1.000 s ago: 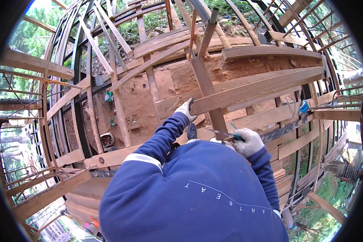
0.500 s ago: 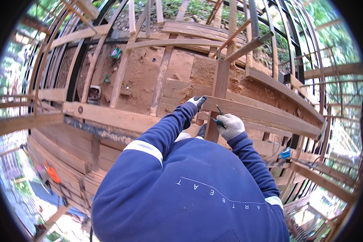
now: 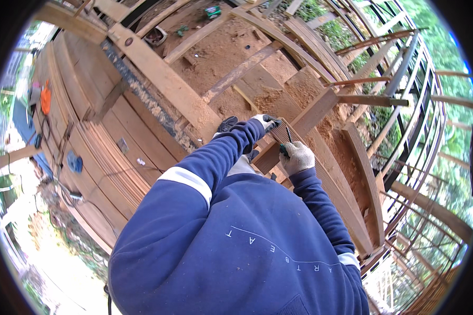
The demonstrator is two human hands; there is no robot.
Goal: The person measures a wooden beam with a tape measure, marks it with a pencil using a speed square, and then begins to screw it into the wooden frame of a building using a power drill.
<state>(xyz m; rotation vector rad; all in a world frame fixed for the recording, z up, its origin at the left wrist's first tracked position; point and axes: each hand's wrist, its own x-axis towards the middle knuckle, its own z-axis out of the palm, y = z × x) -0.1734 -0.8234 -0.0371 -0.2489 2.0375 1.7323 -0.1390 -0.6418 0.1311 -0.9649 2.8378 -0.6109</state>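
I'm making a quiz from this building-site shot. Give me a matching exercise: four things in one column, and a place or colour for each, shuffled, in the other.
Things:
1. left hand
2. right hand
3. sleeve band
4. orange cloth

Places or colours:
A. white, across the blue upper arm
B. far left, on the plank stack
C. closed round a thin dark tool
D. gloved, laid on the ribbed plank's upper end

Pairs: 1-D, 2-C, 3-A, 4-B
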